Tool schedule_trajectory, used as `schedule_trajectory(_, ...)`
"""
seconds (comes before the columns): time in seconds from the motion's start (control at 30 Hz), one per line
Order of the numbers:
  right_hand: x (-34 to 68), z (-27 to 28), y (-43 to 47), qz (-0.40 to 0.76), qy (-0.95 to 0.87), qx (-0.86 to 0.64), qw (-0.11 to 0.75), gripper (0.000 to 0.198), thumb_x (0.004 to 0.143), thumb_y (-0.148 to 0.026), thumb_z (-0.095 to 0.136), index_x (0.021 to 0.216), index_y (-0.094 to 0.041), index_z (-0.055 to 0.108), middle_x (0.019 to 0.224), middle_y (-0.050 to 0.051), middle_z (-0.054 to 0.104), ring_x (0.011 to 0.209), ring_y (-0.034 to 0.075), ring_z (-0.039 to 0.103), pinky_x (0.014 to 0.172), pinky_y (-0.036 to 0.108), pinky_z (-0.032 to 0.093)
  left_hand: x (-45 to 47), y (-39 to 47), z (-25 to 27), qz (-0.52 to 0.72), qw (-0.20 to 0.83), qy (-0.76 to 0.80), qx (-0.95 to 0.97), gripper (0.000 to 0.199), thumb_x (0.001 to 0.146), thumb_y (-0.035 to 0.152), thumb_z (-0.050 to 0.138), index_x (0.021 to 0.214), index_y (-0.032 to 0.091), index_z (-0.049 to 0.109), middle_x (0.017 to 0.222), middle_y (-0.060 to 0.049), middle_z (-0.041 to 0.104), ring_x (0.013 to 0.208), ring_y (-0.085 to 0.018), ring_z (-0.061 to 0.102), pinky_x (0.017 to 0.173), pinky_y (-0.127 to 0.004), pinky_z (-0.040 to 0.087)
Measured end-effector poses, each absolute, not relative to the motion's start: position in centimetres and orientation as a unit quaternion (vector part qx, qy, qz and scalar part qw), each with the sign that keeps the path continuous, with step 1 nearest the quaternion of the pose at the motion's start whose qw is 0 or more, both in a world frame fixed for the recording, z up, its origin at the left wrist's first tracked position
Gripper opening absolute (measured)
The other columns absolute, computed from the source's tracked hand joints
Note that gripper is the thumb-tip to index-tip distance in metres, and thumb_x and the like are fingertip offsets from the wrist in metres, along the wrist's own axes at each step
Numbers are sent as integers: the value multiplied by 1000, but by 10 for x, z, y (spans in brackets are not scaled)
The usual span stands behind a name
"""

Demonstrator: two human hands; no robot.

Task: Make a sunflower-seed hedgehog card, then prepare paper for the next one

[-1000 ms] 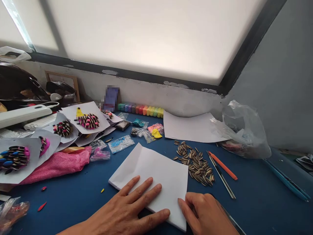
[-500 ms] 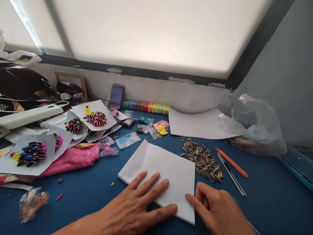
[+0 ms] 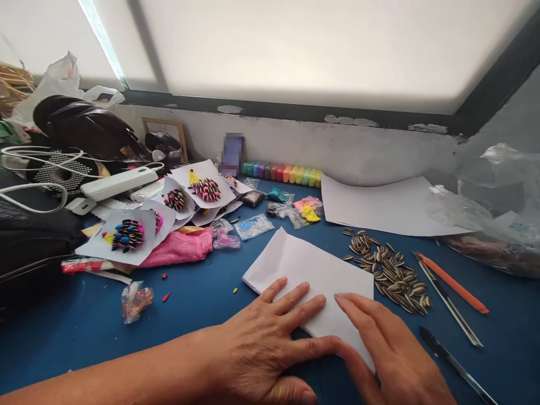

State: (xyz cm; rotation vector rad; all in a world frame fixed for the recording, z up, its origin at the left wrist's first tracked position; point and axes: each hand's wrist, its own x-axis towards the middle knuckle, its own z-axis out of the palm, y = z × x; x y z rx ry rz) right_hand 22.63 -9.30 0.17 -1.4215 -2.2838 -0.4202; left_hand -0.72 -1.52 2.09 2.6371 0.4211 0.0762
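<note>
A folded sheet of white paper [image 3: 333, 270] lies at an angle on the blue tabletop. My left hand [image 3: 270, 337] presses down on it with fingers spread, its thumb off the near edge. Over the paper's right side my right hand [image 3: 388, 343] rests with its fingers stretched out along the surface. Its thumb reaches toward my left index finger, and the two appear to meet. Just beyond the paper, to the right, is a loose pile of striped sunflower seeds [image 3: 396, 275].
Right of the seeds lie an orange stick [image 3: 455, 284], a silver pen [image 3: 449, 301] and a black-capped pen [image 3: 458, 363]. Behind are blank paper [image 3: 379, 205], clay blocks [image 3: 282, 173] and small bags. Seed-covered hedgehog pictures [image 3: 126, 236] and a pink cloth [image 3: 179, 247] lie left.
The view has swung left, so everything sits further right. My right hand has gone from curled fingers at the paper's right edge to stretched fingers on top of it. My left hand stays spread on the sheet.
</note>
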Motion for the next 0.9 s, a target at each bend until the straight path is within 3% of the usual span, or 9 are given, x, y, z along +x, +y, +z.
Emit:
schedule_trajectory(0.1, 224, -13, -95, -183, -848, -471, 160, 76, 93, -50, 52, 153, -8, 33, 145, 21, 55, 128, 32, 58, 101, 41, 49, -8, -16, 21, 36, 241, 150, 958, 62, 99, 58, 39, 155, 35, 29, 165, -8, 16, 151, -37, 15, 120, -63, 12)
schedule_trajectory(0.27, 233, -40, -101, -138, -853, -478, 158, 96, 90, -56, 52, 162, -14, 6, 154, 19, 46, 130, 35, 56, 101, 44, 50, -8, -14, 21, 59, 251, 153, 954, 61, 99, 54, 44, 155, 34, 31, 165, -9, 17, 151, -36, 14, 121, -61, 10)
schedule_trajectory(0.43, 234, -42, -102, -130, -854, -479, 155, 96, 90, -54, 52, 163, -17, 2, 158, 15, 40, 133, 35, 54, 103, 45, 49, -11, -9, 21, 43, 276, 154, 948, 52, 102, 51, 39, 152, 36, 37, 165, -4, 16, 153, -27, 9, 123, -54, 3)
schedule_trajectory(0.63, 226, -27, -100, -219, -861, -448, 102, 96, 92, -52, 45, 159, 2, 4, 143, 26, 55, 125, 35, 60, 95, 45, 53, -22, 0, 21, 19, 293, 175, 940, 67, 102, 56, 36, 158, 21, 23, 164, -6, 16, 154, -23, 6, 125, -45, -3)
schedule_trajectory(0.9, 225, -15, -99, -249, -866, -428, 71, 97, 93, -51, 42, 157, 7, -2, 136, 26, 60, 117, 35, 66, 84, 44, 58, -35, 12, 17, 2, 245, 268, 932, 70, 102, 60, 28, 159, 22, 15, 164, -4, 10, 154, -23, 5, 125, -43, -1)
